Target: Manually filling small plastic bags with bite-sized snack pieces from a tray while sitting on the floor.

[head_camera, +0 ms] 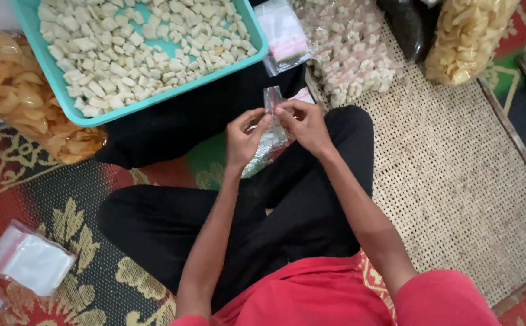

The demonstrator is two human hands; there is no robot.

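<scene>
My left hand (245, 139) and my right hand (302, 124) meet over my crossed legs and pinch the top of a small clear plastic bag (270, 142). The bag hangs between the fingers and looks crinkled; what is inside it I cannot tell. Just beyond my hands stands a teal tray (257, 33) heaped with pale, chunky cracker pieces (136, 48). A stack of empty clear bags with a red strip (285, 33) lies to the right of the tray.
A pile of filled small bags (353, 54) lies on a woven mat (456, 163) at the upper right. Big bags of yellow chips sit at the left (21, 96) and top right (465, 36). More empty bag stacks (30, 258) rest on the patterned rug at lower left.
</scene>
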